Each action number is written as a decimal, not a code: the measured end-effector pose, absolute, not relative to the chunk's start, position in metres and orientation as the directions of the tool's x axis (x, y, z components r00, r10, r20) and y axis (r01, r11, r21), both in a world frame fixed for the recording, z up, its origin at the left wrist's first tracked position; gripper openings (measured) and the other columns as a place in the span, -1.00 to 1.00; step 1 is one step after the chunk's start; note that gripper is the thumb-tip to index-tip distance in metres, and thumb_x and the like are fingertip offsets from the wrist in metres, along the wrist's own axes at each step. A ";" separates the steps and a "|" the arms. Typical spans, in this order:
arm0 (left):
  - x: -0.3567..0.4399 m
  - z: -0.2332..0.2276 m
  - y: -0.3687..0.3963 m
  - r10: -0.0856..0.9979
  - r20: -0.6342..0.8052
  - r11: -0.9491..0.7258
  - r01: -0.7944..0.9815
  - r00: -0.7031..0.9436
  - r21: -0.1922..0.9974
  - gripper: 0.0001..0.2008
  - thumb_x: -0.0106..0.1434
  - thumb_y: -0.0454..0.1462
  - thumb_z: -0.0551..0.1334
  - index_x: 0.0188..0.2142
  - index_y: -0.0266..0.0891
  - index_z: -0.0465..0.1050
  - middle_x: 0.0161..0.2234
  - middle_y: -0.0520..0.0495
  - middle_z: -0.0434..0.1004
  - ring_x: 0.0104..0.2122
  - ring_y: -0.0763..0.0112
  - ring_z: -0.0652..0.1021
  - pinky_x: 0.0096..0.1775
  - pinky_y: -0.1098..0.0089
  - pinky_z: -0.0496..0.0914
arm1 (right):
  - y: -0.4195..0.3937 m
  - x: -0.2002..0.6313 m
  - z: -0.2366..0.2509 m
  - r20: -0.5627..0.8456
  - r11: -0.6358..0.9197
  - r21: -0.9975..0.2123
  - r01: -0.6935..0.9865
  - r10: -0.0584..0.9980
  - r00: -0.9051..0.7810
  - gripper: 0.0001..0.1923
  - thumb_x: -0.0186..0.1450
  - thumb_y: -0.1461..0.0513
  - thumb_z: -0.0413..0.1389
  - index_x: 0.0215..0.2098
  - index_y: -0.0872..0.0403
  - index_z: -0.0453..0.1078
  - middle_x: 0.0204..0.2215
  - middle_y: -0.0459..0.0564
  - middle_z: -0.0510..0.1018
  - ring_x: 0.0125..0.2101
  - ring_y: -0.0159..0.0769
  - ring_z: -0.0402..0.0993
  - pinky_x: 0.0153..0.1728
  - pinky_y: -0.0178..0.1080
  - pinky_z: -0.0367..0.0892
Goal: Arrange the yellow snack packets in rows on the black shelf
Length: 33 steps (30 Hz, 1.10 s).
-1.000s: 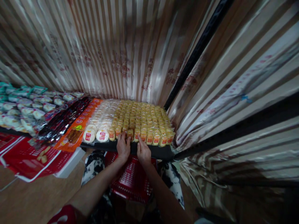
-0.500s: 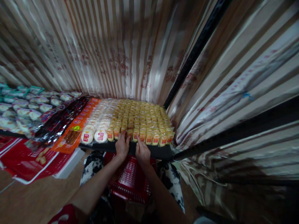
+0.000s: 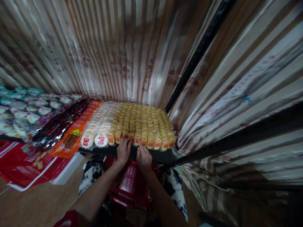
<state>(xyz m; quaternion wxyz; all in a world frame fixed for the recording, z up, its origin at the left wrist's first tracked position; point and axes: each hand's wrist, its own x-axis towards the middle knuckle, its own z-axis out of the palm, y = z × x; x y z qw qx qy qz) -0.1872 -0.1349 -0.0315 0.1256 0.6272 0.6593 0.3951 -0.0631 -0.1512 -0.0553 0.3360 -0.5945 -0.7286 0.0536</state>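
Note:
Small yellow wrapped cakes (image 3: 144,121) with red-and-white labels stand in tight rows on a dark shelf (image 3: 163,156). At the front row, my left hand (image 3: 123,150) has its fingers bent round the front of one wrapped cake (image 3: 130,135), which sits lower than its neighbours. Just to the right, my right hand (image 3: 144,157) points its index finger up against the front of a labelled cake; its other fingers are partly curled and I see nothing held in them. Round white wrapped cakes (image 3: 101,139) stand left of the yellow ones.
An orange snack packet (image 3: 71,137), dark shiny packets (image 3: 59,123) and white wrapped pieces (image 3: 33,117) lie further left. Below are a red basket (image 3: 131,189) and a red-and-white box (image 3: 44,165). Black frame bars (image 3: 187,75) and a striped curtain (image 3: 118,47) enclose the shelf.
The view has shifted slightly, so the shelf sits a little lower. Both hands stay at the front row with only small finger movements.

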 end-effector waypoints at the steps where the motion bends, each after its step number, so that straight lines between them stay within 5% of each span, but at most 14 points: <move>1: -0.187 -0.034 -0.134 0.924 0.347 -0.133 0.715 -0.161 0.686 -0.84 0.30 -0.28 0.05 -0.25 -0.20 0.39 -0.25 -0.06 0.44 -0.19 0.41 0.47 -0.12 0.44 0.35 | -0.151 -0.063 -0.056 0.427 0.289 -0.477 0.830 0.902 -0.069 -0.52 0.35 0.27 -0.21 0.23 0.08 0.09 -0.26 0.06 0.53 -0.30 -0.33 0.43 -0.21 -0.34 0.31; 15: -0.191 -0.052 -0.132 0.836 0.526 -0.292 0.682 -0.159 0.671 -0.77 0.32 -0.27 0.01 -0.09 -0.26 0.32 -0.15 -0.16 0.42 -0.08 0.34 0.45 -0.05 0.30 0.38 | -0.153 -0.066 -0.051 0.458 0.285 -0.469 0.836 0.888 -0.046 -0.53 0.36 0.25 -0.23 0.21 0.13 0.12 -0.28 0.08 0.54 -0.32 -0.33 0.44 -0.25 -0.34 0.33; 33: -0.191 -0.057 -0.133 0.847 0.526 -0.312 0.729 -0.077 0.609 -0.69 0.35 -0.29 -0.07 0.01 -0.29 0.28 -0.15 -0.17 0.44 -0.10 0.36 0.48 -0.05 0.35 0.41 | -0.152 -0.065 -0.052 0.461 0.298 -0.446 0.844 0.885 -0.069 -0.51 0.36 0.26 -0.23 0.23 0.16 0.08 -0.19 0.12 0.54 -0.26 -0.31 0.45 -0.19 -0.32 0.33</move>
